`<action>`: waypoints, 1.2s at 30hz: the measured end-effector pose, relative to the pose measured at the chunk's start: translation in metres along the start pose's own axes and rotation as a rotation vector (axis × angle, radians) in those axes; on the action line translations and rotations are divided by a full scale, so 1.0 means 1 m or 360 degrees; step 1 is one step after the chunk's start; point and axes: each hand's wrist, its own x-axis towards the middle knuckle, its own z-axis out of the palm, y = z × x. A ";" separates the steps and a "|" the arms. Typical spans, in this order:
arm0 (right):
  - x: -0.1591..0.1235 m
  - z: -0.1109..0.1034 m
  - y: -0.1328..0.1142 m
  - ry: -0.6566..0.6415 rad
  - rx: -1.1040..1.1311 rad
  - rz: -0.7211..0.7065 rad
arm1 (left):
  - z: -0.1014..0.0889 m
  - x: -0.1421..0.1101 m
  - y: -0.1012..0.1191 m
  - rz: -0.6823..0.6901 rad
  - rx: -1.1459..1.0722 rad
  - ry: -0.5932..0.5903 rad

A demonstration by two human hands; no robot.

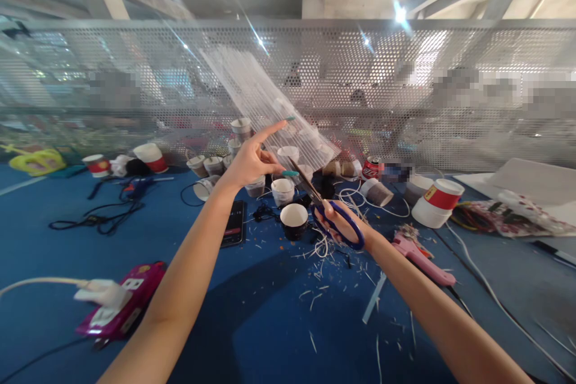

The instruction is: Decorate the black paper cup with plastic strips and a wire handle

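R hand grasps a pair of scissors w/ dark blue loop handles & metal blades, fingers in/around the loops; blades point up-L, tips just below the L thumb; can't tell if they're apart. L hand is raised over the ctr of the desk, released: index stretched out up-R, thumb spread below it, nothing visible btwn them. Both have teal tips; can't tell if nails or covers. Other L fingers partly hidden.

Scissors are mid-view, above the blue desk, near a dark round cup w/ white inside, upright. Behind it, a group of pale wrapped cups, mostly upright, w/ 1 tipped on its side L of the group. Behind the L hand, a translucent ribbed plastic bundle slants from upper L to lower R; contact w/ hand unclear.

L side: black phone partly behind the L forearm; purple power strip w/ white plug in it; black cable; yellow plastic item at far L edge.

R side: red drinks can; white paper cup w/ red band; pink glue gun by the R forearm; flat light-blue strip. Thin white scraps scattered near ctr. Perforated grey metal screen along the back; ppl blurred behind it.
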 end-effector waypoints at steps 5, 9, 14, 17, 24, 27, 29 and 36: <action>0.001 0.000 0.001 0.0021 0.0006 0.0024 | 0.000 0.000 0.000 0.0007 0.0017 -0.0011; 0.001 0.000 0.003 0.0027 0.0022 0.0052 | 0.000 0.000 0.001 -0.0004 0.0003 -0.0014; 0.002 -0.001 0.003 0.0021 -0.0006 0.0066 | 0.002 -0.001 0.008 -0.0032 -0.0021 -0.0003; 0.003 -0.002 0.004 0.0037 -0.0059 0.0011 | 0.002 -0.001 0.011 -0.0047 -0.0066 0.0004; 0.002 -0.004 0.004 -0.0021 -0.0003 0.0027 | 0.001 -0.001 0.010 -0.0068 -0.0086 -0.0004; 0.000 -0.003 0.004 -0.0023 -0.0011 0.0053 | 0.003 -0.001 0.008 -0.0055 -0.0102 -0.0041; 0.000 -0.003 0.004 -0.0015 -0.0026 0.0032 | 0.004 -0.001 0.007 -0.0045 -0.0109 -0.0070; 0.000 -0.003 0.006 0.0005 -0.0038 -0.0031 | 0.008 0.000 0.005 -0.0033 -0.0119 -0.0105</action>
